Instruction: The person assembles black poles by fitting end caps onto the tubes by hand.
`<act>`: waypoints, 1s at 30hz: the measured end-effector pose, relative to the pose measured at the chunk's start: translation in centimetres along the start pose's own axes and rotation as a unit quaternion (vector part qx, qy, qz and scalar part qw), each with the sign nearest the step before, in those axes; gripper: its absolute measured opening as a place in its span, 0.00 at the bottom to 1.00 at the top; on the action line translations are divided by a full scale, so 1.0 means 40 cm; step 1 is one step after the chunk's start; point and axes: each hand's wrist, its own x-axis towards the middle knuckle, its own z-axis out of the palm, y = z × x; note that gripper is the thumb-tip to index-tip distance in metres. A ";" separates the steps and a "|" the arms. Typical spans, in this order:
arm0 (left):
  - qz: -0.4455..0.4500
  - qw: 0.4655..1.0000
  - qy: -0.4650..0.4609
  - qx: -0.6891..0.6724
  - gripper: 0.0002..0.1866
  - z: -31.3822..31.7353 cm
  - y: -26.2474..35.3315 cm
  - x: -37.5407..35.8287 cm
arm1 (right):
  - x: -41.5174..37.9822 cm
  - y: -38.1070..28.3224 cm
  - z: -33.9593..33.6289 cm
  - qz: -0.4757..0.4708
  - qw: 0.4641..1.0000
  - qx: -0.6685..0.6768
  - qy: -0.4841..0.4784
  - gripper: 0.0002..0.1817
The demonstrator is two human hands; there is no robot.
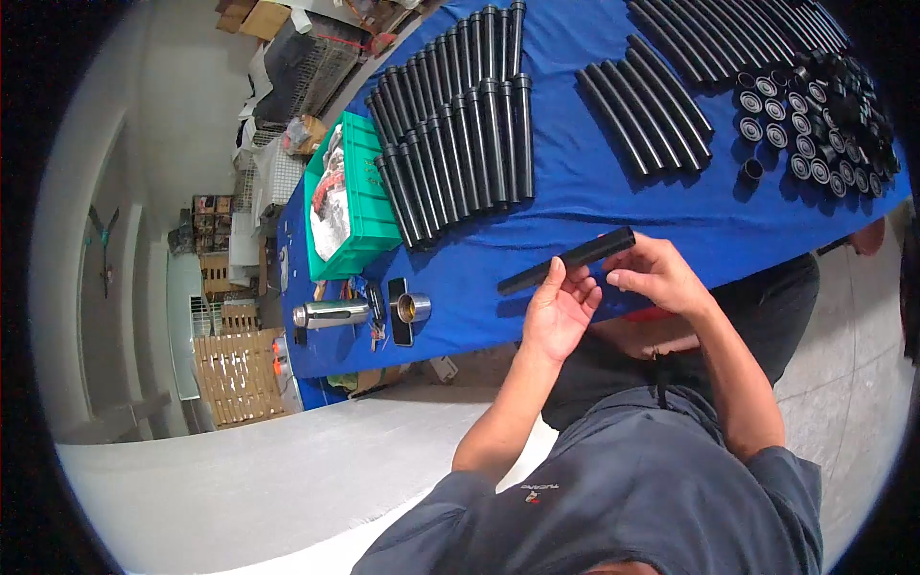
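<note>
A long black tube (537, 272) is held over the near edge of the blue table (575, 196). My left hand (561, 309) grips it around the middle from below. My right hand (659, 273) holds the tube's thicker right end, fingers curled around it. Beyond the hands, a double row of similar black tubes (460, 144) lies side by side on the table. To the right lies another group of black tubes (644, 115).
A pile of small black rings and caps (815, 125) sits at the table's right end. A green crate (356, 206) holding bagged items stands at the left. A steel flask (331, 313), a phone (398, 311) and a metal cup (414, 308) lie near the front-left edge. Wooden pallets (235, 379) stand on the floor.
</note>
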 end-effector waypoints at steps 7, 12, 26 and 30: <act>-0.030 0.998 0.040 0.046 0.23 -0.010 -0.035 -0.014 | -0.007 -0.064 -0.003 0.015 0.999 0.015 -0.036 0.29; -0.101 0.984 -0.074 0.127 0.30 -0.004 -0.043 -0.069 | -0.015 -0.039 -0.005 0.004 0.991 0.127 -0.040 0.28; -0.115 0.961 -0.222 -0.120 0.24 -0.021 -0.043 0.036 | -0.015 -0.037 -0.009 -0.045 0.991 0.118 -0.042 0.22; 0.013 0.969 -0.241 -0.050 0.14 -0.037 -0.036 0.123 | -0.010 -0.007 -0.007 -0.067 0.996 0.056 0.016 0.22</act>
